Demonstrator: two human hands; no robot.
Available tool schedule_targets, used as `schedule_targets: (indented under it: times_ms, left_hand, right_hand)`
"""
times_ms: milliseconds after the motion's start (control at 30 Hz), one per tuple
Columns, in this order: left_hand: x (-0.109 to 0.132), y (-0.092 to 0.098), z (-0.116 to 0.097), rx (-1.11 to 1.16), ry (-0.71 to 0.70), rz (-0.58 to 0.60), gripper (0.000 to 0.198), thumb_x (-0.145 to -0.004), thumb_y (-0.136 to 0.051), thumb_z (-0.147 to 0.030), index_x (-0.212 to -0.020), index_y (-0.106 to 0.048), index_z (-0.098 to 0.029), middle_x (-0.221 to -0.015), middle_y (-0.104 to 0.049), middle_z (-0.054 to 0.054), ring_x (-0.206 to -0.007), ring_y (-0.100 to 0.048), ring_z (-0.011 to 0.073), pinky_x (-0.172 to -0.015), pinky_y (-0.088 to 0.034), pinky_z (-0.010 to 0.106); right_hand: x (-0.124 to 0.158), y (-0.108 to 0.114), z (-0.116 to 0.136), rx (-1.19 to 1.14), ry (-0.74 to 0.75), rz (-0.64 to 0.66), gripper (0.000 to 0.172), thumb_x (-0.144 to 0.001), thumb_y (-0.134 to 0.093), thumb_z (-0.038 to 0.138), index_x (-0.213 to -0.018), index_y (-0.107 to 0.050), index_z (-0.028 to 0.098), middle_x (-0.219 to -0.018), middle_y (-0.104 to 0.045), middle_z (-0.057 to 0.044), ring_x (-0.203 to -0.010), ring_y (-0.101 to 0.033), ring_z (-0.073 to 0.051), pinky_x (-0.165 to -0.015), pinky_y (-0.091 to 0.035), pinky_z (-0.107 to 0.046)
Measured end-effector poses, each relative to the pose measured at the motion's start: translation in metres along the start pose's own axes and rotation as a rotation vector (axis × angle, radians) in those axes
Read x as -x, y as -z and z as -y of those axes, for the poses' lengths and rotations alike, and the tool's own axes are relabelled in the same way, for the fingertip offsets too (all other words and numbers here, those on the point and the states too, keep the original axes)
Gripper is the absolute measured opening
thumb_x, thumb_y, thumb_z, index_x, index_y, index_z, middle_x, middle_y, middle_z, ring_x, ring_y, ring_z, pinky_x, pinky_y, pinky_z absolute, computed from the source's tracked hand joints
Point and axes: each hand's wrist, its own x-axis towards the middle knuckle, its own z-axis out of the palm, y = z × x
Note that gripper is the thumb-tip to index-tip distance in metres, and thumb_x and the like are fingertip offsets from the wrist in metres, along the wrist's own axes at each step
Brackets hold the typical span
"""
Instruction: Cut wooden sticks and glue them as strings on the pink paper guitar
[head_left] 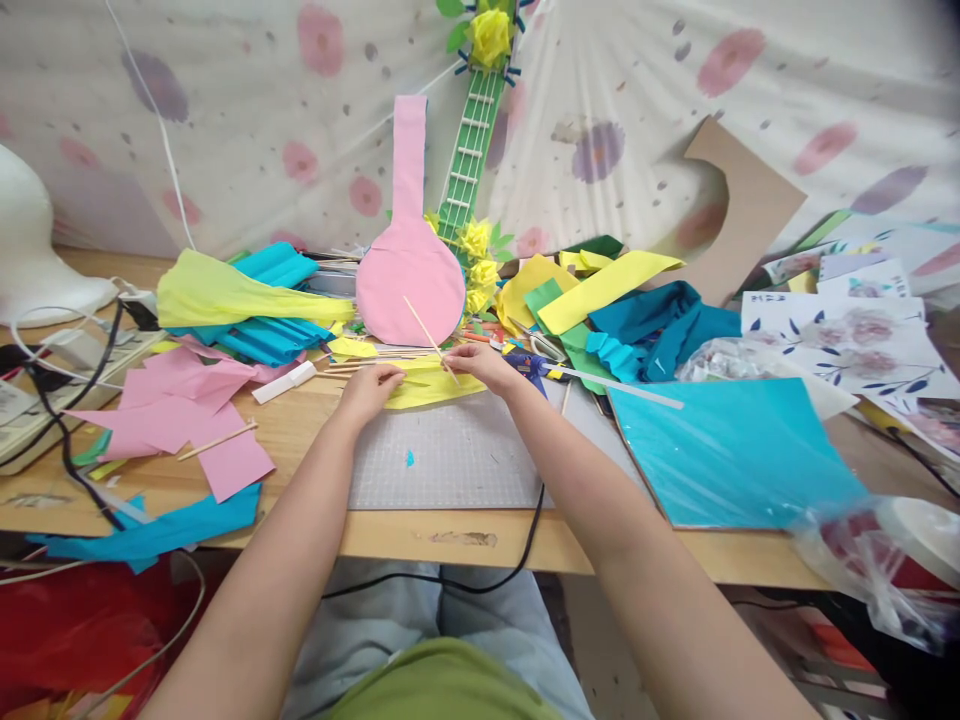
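My right hand pinches a thin wooden stick, which slants up to the left in front of the pink banjo-shaped piece. Below the stick, a strip of yellow crepe paper lies across the top of the grey cutting mat. My left hand has its fingers closed at the strip's left end. Behind the hands lie several more wooden sticks. A blue glue gun lies just right of my right hand, with a white glue stick extending from its area.
Pink paper scraps and blue crepe paper cover the left side. A blue sheet lies at right. A green fretted neck with yellow flowers leans against the curtain. A black cable hangs over the front edge.
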Motion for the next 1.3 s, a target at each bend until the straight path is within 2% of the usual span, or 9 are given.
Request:
schedule_targets:
  times_ms: [167, 267, 400, 533, 700, 833, 967, 1100, 1300]
  left_hand:
    - [0.0, 0.002, 0.004, -0.064, 0.028, 0.144, 0.03, -0.072, -0.051, -0.029, -0.096, -0.067, -0.021, -0.1, -0.066, 0.003, -0.089, -0.059, 0.017, -0.08, -0.042, 0.027]
    - [0.001, 0.001, 0.005, -0.095, -0.038, 0.225, 0.038, -0.069, -0.055, -0.032, -0.104, -0.063, -0.02, -0.108, -0.063, 0.004, -0.097, -0.057, 0.0178, -0.086, -0.041, 0.027]
    - [0.005, 0.001, -0.003, -0.318, -0.143, 0.268, 0.053, -0.063, -0.061, -0.045, -0.11, -0.059, -0.022, -0.121, -0.055, 0.004, -0.114, -0.043, 0.0252, -0.099, -0.028, 0.039]
    - [0.008, 0.0, -0.011, -0.456, -0.165, 0.329, 0.062, -0.062, -0.058, -0.054, -0.118, -0.052, -0.027, -0.132, -0.044, 0.002, -0.125, -0.03, 0.0274, -0.102, -0.018, 0.046]
    - [0.007, 0.004, -0.011, -0.539, -0.191, 0.464, 0.074, -0.065, -0.047, -0.064, -0.13, -0.037, -0.029, -0.141, -0.028, 0.004, -0.131, -0.015, 0.0286, -0.103, -0.005, 0.053]
    - [0.002, 0.01, -0.002, -0.557, -0.24, 0.551, 0.083, -0.064, -0.043, -0.069, -0.135, -0.026, -0.03, -0.144, -0.019, 0.005, -0.133, -0.01, 0.0292, -0.1, 0.006, 0.057]
    - [-0.002, 0.017, 0.008, -0.557, -0.283, 0.568, 0.092, -0.06, -0.045, -0.071, -0.137, -0.022, -0.026, -0.145, -0.015, 0.007, -0.133, -0.011, 0.0276, -0.1, 0.01, 0.054]
    - [0.0, 0.019, 0.015, -0.553, -0.288, 0.5, 0.097, -0.058, -0.047, -0.072, -0.137, -0.021, -0.022, -0.145, -0.014, 0.009, -0.133, -0.012, 0.0267, -0.101, 0.012, 0.051]
    - [0.01, 0.027, 0.024, -0.515, -0.266, 0.419, 0.1, -0.054, -0.052, -0.072, -0.136, -0.025, -0.021, -0.144, -0.02, 0.01, -0.133, -0.011, 0.0278, -0.103, 0.009, 0.05]
  right_hand:
    - [0.001, -0.002, 0.008, 0.14, -0.216, 0.111, 0.017, -0.066, -0.067, 0.028, -0.066, -0.057, 0.014, -0.063, -0.06, -0.001, -0.062, -0.059, -0.01, -0.053, -0.042, -0.019]
    - [0.013, 0.001, 0.011, 0.097, -0.29, 0.222, 0.018, -0.067, -0.067, 0.029, -0.066, -0.057, 0.014, -0.061, -0.06, -0.001, -0.064, -0.061, -0.012, -0.05, -0.041, -0.017]
    - [0.03, 0.013, 0.012, -0.06, -0.229, 0.274, 0.02, -0.065, -0.068, 0.03, -0.069, -0.059, 0.013, -0.068, -0.063, -0.003, -0.07, -0.06, -0.011, -0.061, -0.044, -0.019]
    - [0.036, 0.022, 0.015, -0.286, -0.069, 0.192, 0.022, -0.061, -0.07, 0.031, -0.072, -0.061, 0.014, -0.075, -0.063, -0.001, -0.072, -0.057, -0.008, -0.074, -0.044, -0.023]
    - [0.027, 0.01, 0.009, -0.433, -0.004, 0.169, 0.022, -0.059, -0.071, 0.031, -0.069, -0.059, 0.016, -0.073, -0.059, 0.001, -0.074, -0.054, -0.008, -0.082, -0.042, -0.027]
    - [0.022, 0.001, -0.009, -0.332, -0.116, 0.19, 0.027, -0.056, -0.072, 0.034, -0.068, -0.057, 0.015, -0.067, -0.054, 0.003, -0.065, -0.051, -0.007, -0.072, -0.044, -0.025]
    - [0.03, 0.011, -0.019, -0.16, -0.175, 0.171, 0.032, -0.056, -0.07, 0.039, -0.07, -0.054, 0.015, -0.062, -0.052, 0.004, -0.056, -0.049, -0.006, -0.06, -0.042, -0.022]
    - [0.041, 0.019, -0.009, 0.063, -0.125, 0.276, 0.03, -0.063, -0.065, 0.04, -0.073, -0.055, 0.014, -0.059, -0.052, 0.004, -0.053, -0.046, -0.005, -0.053, -0.037, -0.02]
    - [0.037, 0.012, 0.007, 0.341, -0.11, 0.45, 0.023, -0.068, -0.057, 0.036, -0.072, -0.054, 0.013, -0.056, -0.048, 0.005, -0.05, -0.042, -0.005, -0.05, -0.035, -0.019]
